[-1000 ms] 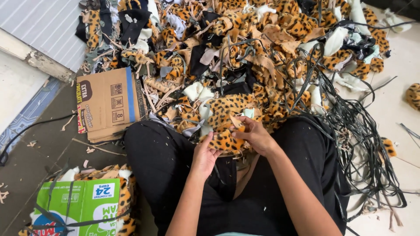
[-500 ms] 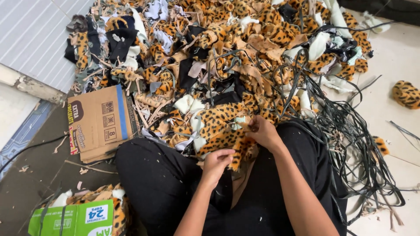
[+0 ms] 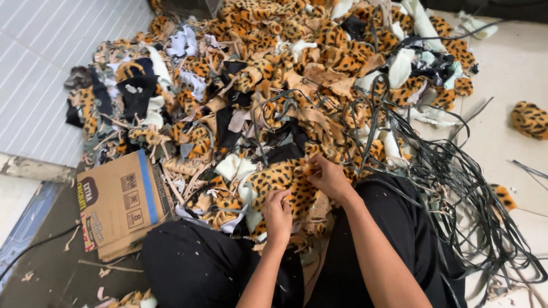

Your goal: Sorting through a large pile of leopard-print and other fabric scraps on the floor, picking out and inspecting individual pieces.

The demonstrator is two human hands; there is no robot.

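Both hands [image 3: 302,197] have shifted forward, gripping the leopard-print fabric piece [image 3: 279,179]

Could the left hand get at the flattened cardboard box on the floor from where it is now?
Probably yes. The flattened cardboard box lies uncovered beside the left knee, with only scraps near its edge. But the left hand grips a leopard-print fabric piece and would have to let go first.

Fabric scrap pile [image 3: 285,85], centre and top of frame: orange-tan with black leopard spots, mixed with black, white and beige pieces. Leopard-print piece [image 3: 285,181] at centre: same orange, black spots. Strap tangle [image 3: 468,188], right: black. Flattened carton [image 3: 117,202], lower left: brown, blue stripe. Trousers [image 3: 200,268]: black.
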